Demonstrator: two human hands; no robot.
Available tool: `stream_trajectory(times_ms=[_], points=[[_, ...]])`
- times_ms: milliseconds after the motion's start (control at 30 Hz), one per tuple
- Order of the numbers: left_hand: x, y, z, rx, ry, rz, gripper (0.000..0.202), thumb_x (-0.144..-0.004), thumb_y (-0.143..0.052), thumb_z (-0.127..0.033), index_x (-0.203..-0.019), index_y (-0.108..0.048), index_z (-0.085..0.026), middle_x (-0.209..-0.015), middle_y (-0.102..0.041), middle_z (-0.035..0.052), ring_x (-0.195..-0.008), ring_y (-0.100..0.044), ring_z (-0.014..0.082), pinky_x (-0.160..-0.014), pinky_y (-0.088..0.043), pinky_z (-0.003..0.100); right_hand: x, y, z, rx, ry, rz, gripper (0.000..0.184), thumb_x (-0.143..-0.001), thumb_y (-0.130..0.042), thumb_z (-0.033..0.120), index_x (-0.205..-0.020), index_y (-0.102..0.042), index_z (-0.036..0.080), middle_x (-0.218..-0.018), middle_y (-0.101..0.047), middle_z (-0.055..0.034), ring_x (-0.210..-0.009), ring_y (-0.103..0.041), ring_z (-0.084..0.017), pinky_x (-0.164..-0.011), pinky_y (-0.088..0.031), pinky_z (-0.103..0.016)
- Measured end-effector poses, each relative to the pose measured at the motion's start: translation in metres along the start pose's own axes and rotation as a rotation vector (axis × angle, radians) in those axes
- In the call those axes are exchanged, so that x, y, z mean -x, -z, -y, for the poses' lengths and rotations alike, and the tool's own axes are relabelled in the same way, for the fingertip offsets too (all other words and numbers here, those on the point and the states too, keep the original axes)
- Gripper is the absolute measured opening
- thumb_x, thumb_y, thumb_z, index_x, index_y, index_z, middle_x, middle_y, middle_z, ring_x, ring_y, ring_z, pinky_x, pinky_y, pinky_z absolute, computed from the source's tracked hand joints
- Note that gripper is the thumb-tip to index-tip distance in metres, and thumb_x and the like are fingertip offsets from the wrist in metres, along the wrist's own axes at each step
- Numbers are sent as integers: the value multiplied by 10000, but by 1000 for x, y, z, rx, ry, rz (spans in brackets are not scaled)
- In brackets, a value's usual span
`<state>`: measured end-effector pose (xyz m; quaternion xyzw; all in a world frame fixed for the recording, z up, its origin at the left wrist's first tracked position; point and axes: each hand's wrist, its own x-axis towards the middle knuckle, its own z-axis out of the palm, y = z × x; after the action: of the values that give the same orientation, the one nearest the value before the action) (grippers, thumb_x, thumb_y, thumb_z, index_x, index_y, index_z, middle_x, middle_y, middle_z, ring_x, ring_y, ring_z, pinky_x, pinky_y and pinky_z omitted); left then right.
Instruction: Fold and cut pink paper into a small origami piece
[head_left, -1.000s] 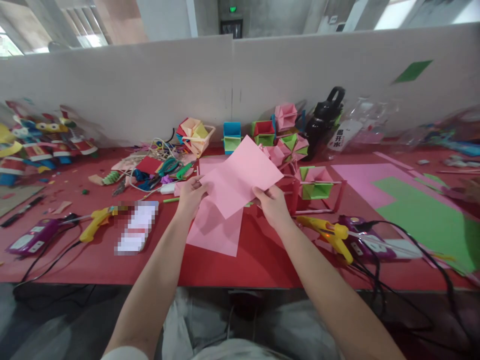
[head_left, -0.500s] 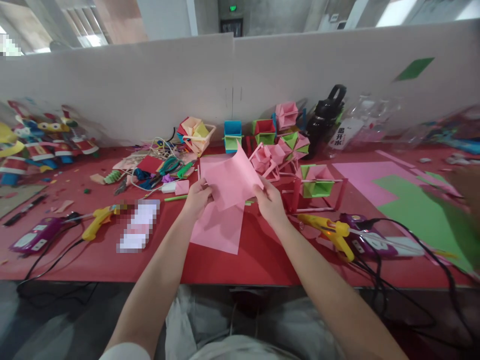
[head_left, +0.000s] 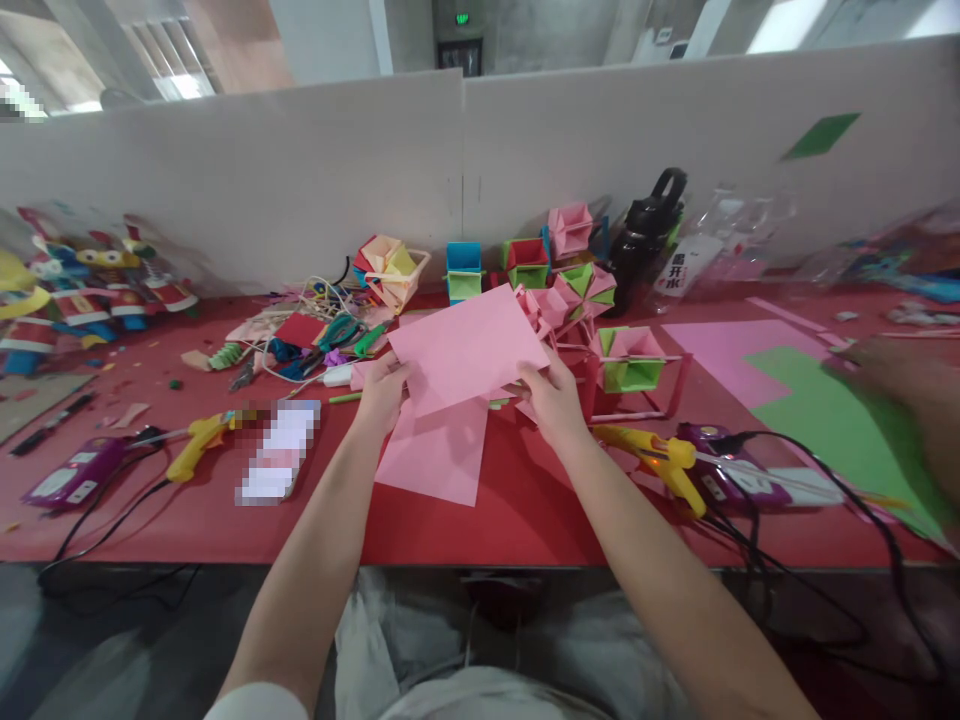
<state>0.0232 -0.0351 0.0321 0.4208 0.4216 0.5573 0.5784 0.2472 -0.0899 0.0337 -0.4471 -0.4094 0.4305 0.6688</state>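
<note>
A sheet of pink paper (head_left: pixel 469 350) is held up between my two hands, nearly flat and tilted toward me. My left hand (head_left: pixel 386 388) pinches its left edge, thumb on top. At the right end, my right hand (head_left: pixel 551 392) grips the lower right corner; the fingers underneath are hidden. Below it, a second pink sheet (head_left: pixel 435 460) lies on the red table, its upper part covered by the held one. Just behind the held paper stand several folded paper models, among them a blue box (head_left: pixel 463 258) and a pink and green wheel (head_left: pixel 631 360) on a red frame.
Yellow glue guns lie at left (head_left: pixel 191 447) and right (head_left: pixel 660 460), with cords hanging over the table edge. A phone (head_left: pixel 279 450) rests left of my arm. A black bottle (head_left: pixel 646 235) stands behind. Another person's hand (head_left: pixel 904 375) reaches over green paper (head_left: pixel 832 410) at far right.
The held pink sheet, curled up at its upper right before, is now flattened out. My right hand has shifted slightly right. Another person's hand has come in at the right.
</note>
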Motion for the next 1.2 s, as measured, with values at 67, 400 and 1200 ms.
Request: stream_trajectory(times_ms=[67,400,1200], points=[[0,0,-1,-1,14,4,362,-608,-754,-232,-961,-685,-189,-849,-744,38,-691,-679,173,-581,-496,250,-2,2,-2,32,39,18,530,-785,-705,366,-1301,-648,258,-1211,-717,-65,-934,-704,-224,-807,-618,-382],[3,-3,-1,-16,12,57,340,-618,-753,-227,-949,-691,-175,-834,-738,39,-674,-668,174,-618,-530,283,-1,9,-3,340,313,103,437,-917,-596,365,-1338,-663,268,-1427,-629,-54,-1327,-567,-268,-1175,-396,-466],[-4,31,-21,-151,52,47,474,-585,-848,-320,-1014,-737,-150,-862,-733,40,-741,-677,173,-644,-512,254,-9,15,3,151,-88,108,277,-700,-720,295,-955,-789,214,-803,-752,-2,-714,-670,-187,-623,-517,-283]])
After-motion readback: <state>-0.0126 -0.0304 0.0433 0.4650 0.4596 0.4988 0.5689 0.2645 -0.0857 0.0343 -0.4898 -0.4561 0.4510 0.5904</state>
